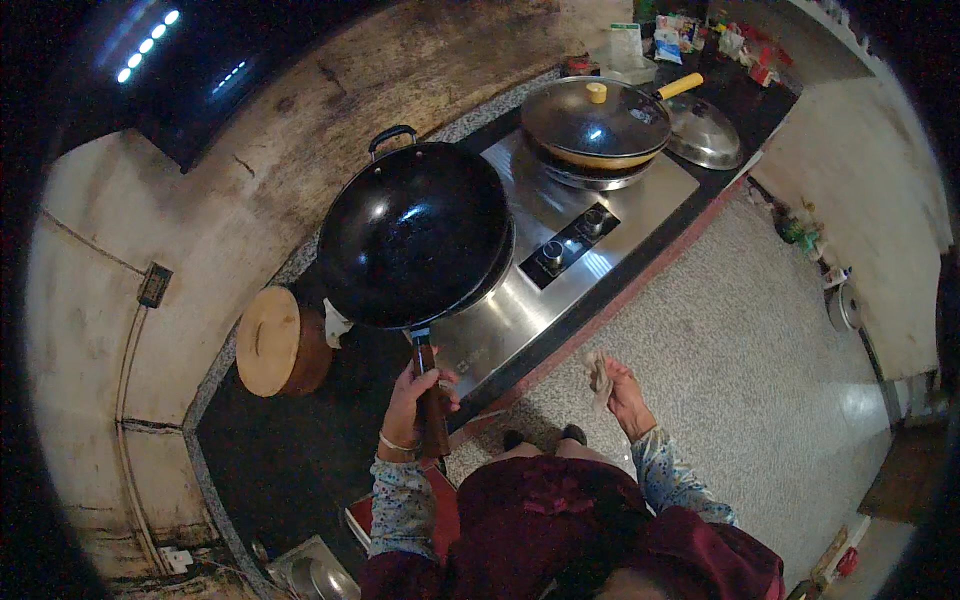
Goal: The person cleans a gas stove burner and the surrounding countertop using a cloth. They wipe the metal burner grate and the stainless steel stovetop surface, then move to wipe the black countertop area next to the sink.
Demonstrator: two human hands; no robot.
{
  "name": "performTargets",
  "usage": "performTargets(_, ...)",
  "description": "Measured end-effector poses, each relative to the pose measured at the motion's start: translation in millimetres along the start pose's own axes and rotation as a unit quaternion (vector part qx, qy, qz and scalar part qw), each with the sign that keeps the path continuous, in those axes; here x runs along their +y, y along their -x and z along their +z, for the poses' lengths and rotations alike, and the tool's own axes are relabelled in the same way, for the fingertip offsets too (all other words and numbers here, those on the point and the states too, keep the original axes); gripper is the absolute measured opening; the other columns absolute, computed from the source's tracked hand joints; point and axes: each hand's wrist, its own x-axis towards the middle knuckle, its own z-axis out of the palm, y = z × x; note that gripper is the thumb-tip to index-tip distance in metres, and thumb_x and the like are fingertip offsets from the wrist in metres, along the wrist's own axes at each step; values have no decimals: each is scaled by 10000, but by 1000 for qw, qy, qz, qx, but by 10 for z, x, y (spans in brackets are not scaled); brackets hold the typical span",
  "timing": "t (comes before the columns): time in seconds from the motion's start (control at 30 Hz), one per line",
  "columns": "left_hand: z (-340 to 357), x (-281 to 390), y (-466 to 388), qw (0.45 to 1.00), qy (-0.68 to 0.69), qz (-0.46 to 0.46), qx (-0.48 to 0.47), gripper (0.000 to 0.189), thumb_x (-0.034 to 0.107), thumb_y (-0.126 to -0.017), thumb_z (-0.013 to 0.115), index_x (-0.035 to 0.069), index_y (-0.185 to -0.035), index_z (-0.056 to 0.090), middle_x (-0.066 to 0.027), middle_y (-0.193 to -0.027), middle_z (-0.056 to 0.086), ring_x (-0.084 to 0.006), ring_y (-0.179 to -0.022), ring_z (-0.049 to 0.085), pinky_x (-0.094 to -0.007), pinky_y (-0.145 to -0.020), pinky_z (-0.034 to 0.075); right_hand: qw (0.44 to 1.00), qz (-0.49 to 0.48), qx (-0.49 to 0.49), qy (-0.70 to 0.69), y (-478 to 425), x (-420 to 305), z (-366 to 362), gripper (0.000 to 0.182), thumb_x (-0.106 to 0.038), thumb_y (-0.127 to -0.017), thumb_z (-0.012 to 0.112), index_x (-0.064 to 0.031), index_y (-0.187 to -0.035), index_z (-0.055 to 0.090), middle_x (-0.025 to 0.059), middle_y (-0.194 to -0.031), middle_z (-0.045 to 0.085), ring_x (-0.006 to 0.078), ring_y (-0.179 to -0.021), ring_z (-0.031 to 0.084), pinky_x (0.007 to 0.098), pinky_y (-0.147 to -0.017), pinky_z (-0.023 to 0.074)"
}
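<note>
A large black wok (416, 232) sits over the left burner of a stainless steel gas stove (499, 315). My left hand (416, 397) grips the wok's brown wooden handle (431, 420). To the right, in front of the counter, my right hand (626, 390) holds a crumpled, pale brown cloth or tissue (600, 381) away from the wok. On the other burner stands a pan with a yellow handle (681, 85), covered by a glass lid (596, 120). Two control knobs (553, 253) lie between the burners.
A metal lid (703, 131) rests right of the covered pan. Left of the wok is a round wooden block (274, 341) beside a white object (335, 324). Packets (669, 39) stand at the counter's far end. A steel basin (322, 577) is at the lower left.
</note>
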Motion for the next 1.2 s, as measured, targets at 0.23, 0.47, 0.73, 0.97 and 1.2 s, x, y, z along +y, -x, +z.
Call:
performTargets(0.23,-53,-139,58,997,73,5,-4,318,255,-871,468,74,-1130,431,-133,-944,559,-230,-758,600,-336,-658,519,1000,9,-19,20,3,17,-80,185,-12,-836,425,1,-965,558,69,-791,598,171,-629,570,269,-585,486)
performTargets(0.47,-70,-322,104,998,43,21,33,300,244,-853,508,59,-1085,469,-127,-898,570,-213,-727,594,-320,-620,515,999,15,-44,8,48,14,-149,214,-5,-825,411,8,-989,548,77,-802,597,167,-618,559,269,-581,484)
performTargets(0.73,-64,-236,80,995,-90,21,50,186,111,-736,613,46,-857,488,-33,-599,504,-122,-477,492,-241,-447,401,997,29,-54,38,158,-64,134,186,-87,-862,462,2,-1008,534,75,-872,595,146,-672,576,254,-607,494)
performTargets(0.97,29,31,178,995,-90,34,37,135,72,-719,590,43,-791,481,-38,-582,487,-123,-461,478,-249,-431,396,991,18,-130,18,80,-203,297,242,-107,-842,453,2,-1049,513,78,-854,595,142,-645,578,231,-581,491)
performTargets(1.2,164,282,461,994,-71,48,66,211,68,-713,581,37,-889,467,-27,-598,484,-108,-463,471,-240,-426,387,977,46,-204,32,-291,-404,633,287,-191,-856,456,-4,-1070,495,79,-800,576,131,-546,538,225,-486,455)
